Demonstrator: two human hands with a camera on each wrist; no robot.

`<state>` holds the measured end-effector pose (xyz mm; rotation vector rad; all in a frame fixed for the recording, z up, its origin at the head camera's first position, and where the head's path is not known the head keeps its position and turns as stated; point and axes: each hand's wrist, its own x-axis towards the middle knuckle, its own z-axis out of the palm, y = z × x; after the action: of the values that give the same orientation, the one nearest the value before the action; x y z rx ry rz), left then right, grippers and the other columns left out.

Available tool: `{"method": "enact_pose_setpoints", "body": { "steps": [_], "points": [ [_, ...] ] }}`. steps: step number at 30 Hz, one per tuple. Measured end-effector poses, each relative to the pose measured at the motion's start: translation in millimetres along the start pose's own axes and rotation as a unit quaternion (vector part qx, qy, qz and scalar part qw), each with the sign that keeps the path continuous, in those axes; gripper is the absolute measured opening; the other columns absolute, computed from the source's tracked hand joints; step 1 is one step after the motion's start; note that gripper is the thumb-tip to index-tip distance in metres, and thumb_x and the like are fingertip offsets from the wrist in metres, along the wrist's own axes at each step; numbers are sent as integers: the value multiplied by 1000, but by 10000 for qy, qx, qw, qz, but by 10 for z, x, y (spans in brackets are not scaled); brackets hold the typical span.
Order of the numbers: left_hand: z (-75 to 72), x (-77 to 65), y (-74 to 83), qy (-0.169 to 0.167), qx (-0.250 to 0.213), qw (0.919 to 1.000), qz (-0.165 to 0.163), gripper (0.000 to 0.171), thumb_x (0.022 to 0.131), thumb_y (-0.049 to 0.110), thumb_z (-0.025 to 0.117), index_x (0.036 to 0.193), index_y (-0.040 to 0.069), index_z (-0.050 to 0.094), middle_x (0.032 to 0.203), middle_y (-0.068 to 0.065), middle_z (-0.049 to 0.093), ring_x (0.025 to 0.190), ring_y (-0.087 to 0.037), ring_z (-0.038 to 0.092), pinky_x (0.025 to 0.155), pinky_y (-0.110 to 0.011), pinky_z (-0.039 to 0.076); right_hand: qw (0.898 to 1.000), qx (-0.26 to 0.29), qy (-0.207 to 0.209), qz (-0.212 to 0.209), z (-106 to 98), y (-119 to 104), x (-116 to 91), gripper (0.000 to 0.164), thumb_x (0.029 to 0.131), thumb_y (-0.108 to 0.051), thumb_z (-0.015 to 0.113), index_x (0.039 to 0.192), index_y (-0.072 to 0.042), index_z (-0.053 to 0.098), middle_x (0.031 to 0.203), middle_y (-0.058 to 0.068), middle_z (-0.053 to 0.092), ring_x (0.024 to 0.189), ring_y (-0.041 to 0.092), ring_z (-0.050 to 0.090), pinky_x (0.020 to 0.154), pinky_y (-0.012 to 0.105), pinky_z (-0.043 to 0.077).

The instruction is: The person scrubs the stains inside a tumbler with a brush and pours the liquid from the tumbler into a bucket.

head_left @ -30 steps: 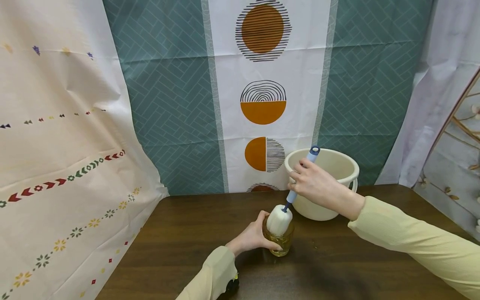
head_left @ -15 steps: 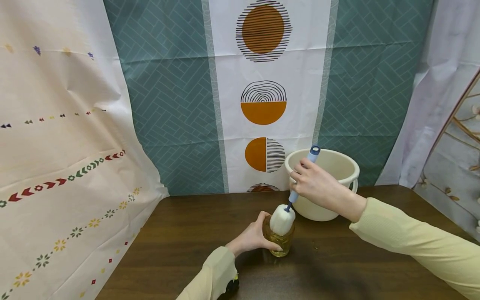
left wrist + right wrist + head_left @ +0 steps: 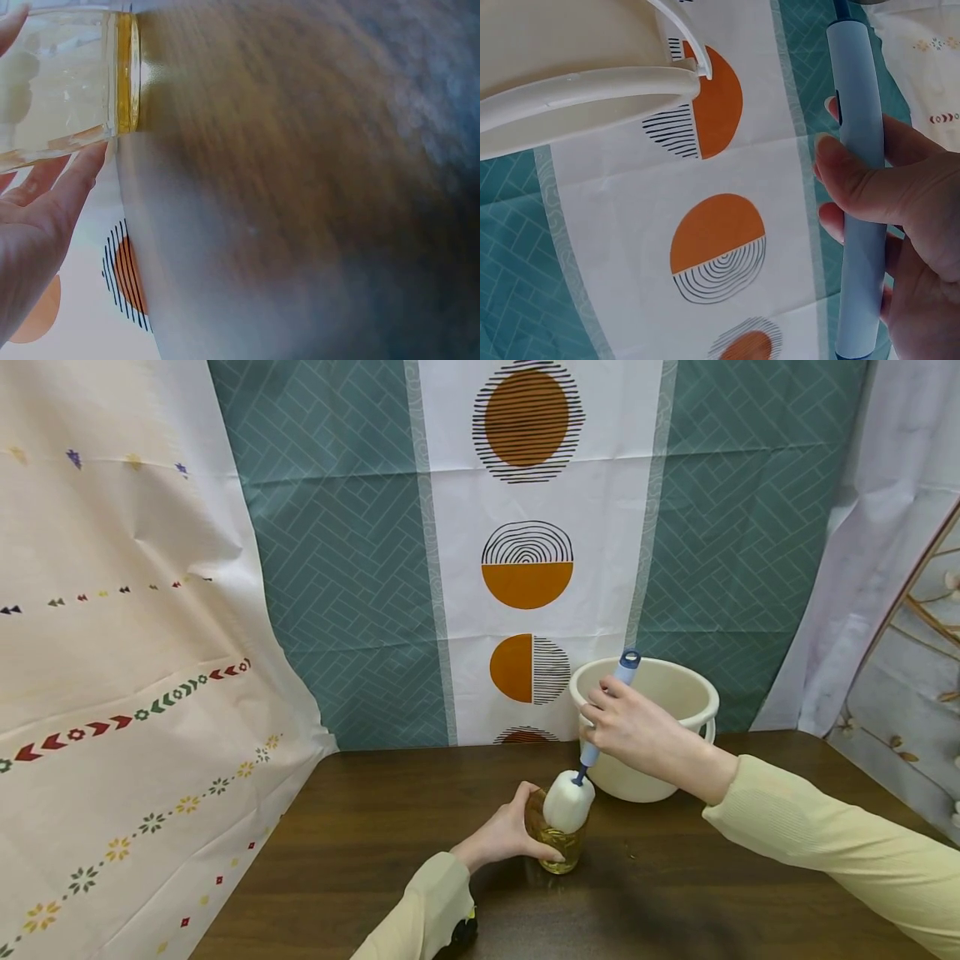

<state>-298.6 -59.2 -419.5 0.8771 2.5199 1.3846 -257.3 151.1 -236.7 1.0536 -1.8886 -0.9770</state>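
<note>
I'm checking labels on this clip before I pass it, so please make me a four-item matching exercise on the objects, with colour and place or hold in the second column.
Column 1
1. glass
2. bucket
3. brush handle
4. sponge head

Column 2
A. light blue, held by the right hand
B. white, its lower part inside something amber
C. amber, see-through, held by the left hand
D. cream, standing behind the two hand-held items

Right pairs: 1-C, 2-D, 3-A, 4-B

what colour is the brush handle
Mostly light blue; the handle shows best in the right wrist view.
</note>
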Motion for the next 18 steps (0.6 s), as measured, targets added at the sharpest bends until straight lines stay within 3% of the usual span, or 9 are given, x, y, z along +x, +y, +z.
{"method": "enact_pose_setpoints", "body": {
  "steps": [8, 18],
  "points": [
    [2, -4, -8, -28, -62, 10000, 7, 78, 63, 24, 84, 120, 12, 33, 102, 4, 52, 89, -11, 51, 74, -29, 41, 9999, -85, -95, -96, -41, 4, 8, 14, 67, -14, 78, 77, -17, 69, 76, 6, 54, 72, 24, 43, 74, 37, 31],
    [-4, 0, -14, -55, -100, 9999, -51, 78, 63, 26, 84, 121, 15, 33, 104, 5, 52, 93, -10, 51, 78, -30, 41, 9992, 333, 8, -206, -15, 49, 21, 17, 66, -15, 79, 79, -21, 70, 72, 3, 53, 70, 24, 41, 74, 36, 31]
  ]
}}
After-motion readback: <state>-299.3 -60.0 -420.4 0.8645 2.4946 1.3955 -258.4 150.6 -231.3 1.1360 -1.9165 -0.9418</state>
